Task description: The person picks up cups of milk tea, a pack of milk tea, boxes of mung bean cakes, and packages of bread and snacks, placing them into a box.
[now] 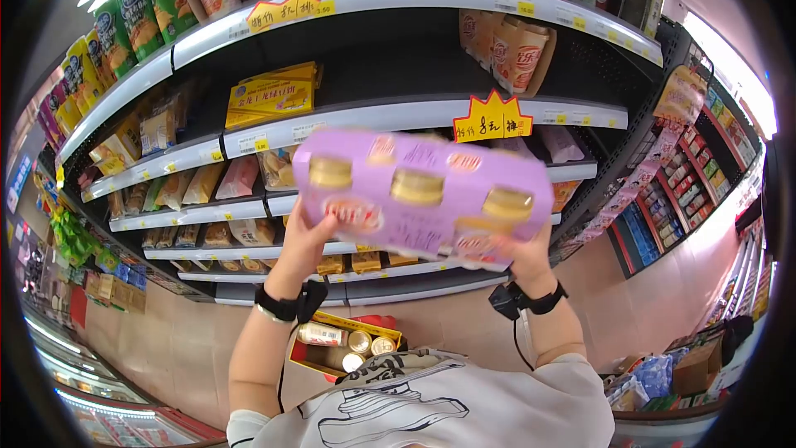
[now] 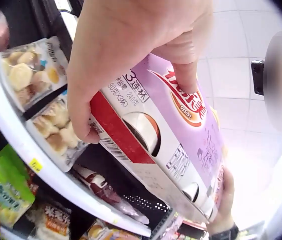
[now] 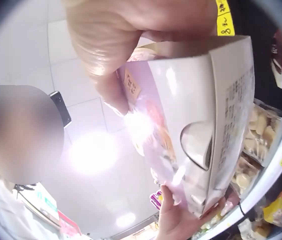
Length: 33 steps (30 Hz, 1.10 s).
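Both hands hold a purple three-cup carton (image 1: 414, 228) up in front of the shelves, slightly tilted, its right end lower in the head view. Round cup parts show through its cutouts. My left hand (image 1: 307, 236) grips the left end, thumb on the purple face; in the left wrist view, fingertips reach the carton's red-and-white underside (image 2: 123, 135). At the opposite end, my right hand (image 1: 531, 257) grips the lower corner. The right wrist view has that hand (image 3: 131, 35) over the carton's white side (image 3: 191, 85), with the left hand at the far end.
Similar cup packs (image 1: 518, 54) stand on the upper shelf at right, above a starburst price sign (image 1: 492, 120). Yellow boxes (image 1: 274, 95) lie left of them. Bagged snacks (image 1: 203, 184) fill lower shelves. A yellow open box (image 1: 319, 358) with several cans sits on the floor by the person.
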### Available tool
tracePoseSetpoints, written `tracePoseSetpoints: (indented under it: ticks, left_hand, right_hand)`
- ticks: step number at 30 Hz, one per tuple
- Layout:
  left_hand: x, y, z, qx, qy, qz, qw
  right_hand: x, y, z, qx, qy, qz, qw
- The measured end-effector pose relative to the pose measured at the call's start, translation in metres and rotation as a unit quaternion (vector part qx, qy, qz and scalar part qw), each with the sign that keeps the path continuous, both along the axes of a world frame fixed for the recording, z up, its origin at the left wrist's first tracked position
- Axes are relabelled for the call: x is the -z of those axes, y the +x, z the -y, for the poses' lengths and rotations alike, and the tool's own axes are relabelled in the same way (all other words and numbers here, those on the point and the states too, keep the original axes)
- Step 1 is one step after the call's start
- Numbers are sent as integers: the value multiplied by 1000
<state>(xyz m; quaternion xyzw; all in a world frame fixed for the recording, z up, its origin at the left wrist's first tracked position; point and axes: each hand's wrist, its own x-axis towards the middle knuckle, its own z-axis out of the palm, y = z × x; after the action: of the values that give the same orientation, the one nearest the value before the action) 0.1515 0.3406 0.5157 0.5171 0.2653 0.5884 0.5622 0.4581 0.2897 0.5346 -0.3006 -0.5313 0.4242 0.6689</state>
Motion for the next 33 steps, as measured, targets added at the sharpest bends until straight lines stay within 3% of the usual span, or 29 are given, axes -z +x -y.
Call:
tracePoseSetpoints:
  ticks: [1, 4, 7, 12, 14, 20, 28, 30, 33]
  left_hand:
    - [-12, 9, -9, 16, 45, 13, 999]
    - [-48, 27, -20, 57, 38, 14, 998]
    - [-68, 44, -29, 67, 47, -46, 996]
    - [-76, 55, -42, 40, 76, -52, 995]
    - [-76, 54, -47, 14, 115, -71, 991]
    - [-68, 35, -36, -8, 89, -80, 993]
    - [-57, 15, -17, -19, 73, -67, 995]
    - [-55, 11, -10, -29, 65, -89, 994]
    - [-45, 3, -7, -32, 54, -95, 993]
  right_hand:
    - [-11, 4, -5, 11, 29, -29, 999]
    - [-48, 13, -21, 12, 22, -133, 991]
    - [-68, 22, -48, 15, 26, -146, 989]
    - [-81, 27, -92, 14, -4, -180, 984]
    - [-88, 23, -104, -39, -21, -201, 979]
    - [-110, 6, -132, -11, 11, -213, 977]
    - [-108, -13, -196, 119, 27, -215, 969]
    - [-103, -13, -221, 208, 64, -191, 957]
    - [-114, -26, -221, 248, 79, -169, 951]
